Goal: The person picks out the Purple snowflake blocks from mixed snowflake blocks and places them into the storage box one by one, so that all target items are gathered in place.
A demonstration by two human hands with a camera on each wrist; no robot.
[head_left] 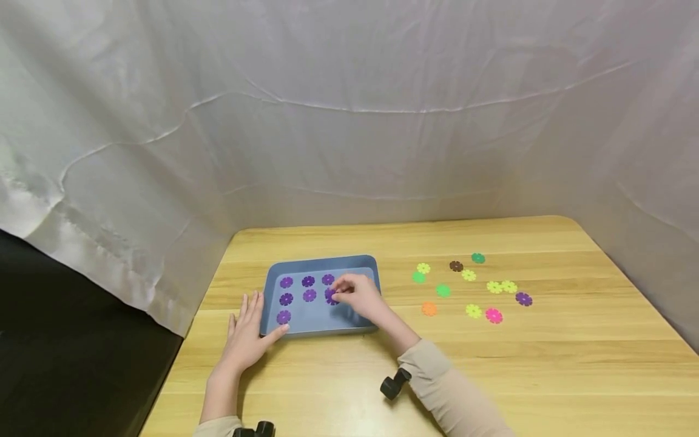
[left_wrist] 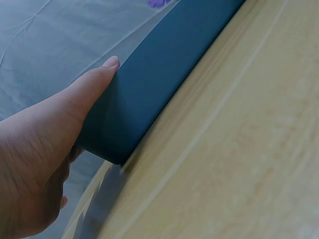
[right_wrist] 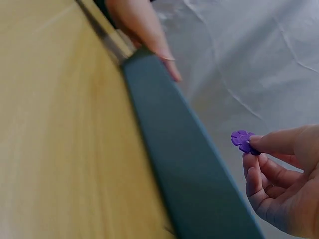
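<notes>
A blue tray [head_left: 360,325] lies on the wooden table [head_left: 349,376] with several purple flower discs [head_left: 308,281] in rows inside it. Over the tray's right half, my right hand [head_left: 340,295] pinches one purple flower disc [head_left: 330,297] between thumb and fingertip; the right wrist view shows this disc [right_wrist: 242,139] held just above the tray's wall [right_wrist: 189,169]. My left hand [head_left: 252,326] lies flat on the table at the tray's front left corner. Its thumb [left_wrist: 97,82] presses against the tray's outer wall [left_wrist: 164,84].
Loose flower discs lie scattered on the table to the right: yellow [head_left: 474,311], green [head_left: 443,291], orange [head_left: 429,309], pink [head_left: 494,315], brown [head_left: 455,266] and one purple [head_left: 523,298]. White cloth [head_left: 349,121] walls off the back and sides. The table's left edge drops to dark floor [head_left: 65,364].
</notes>
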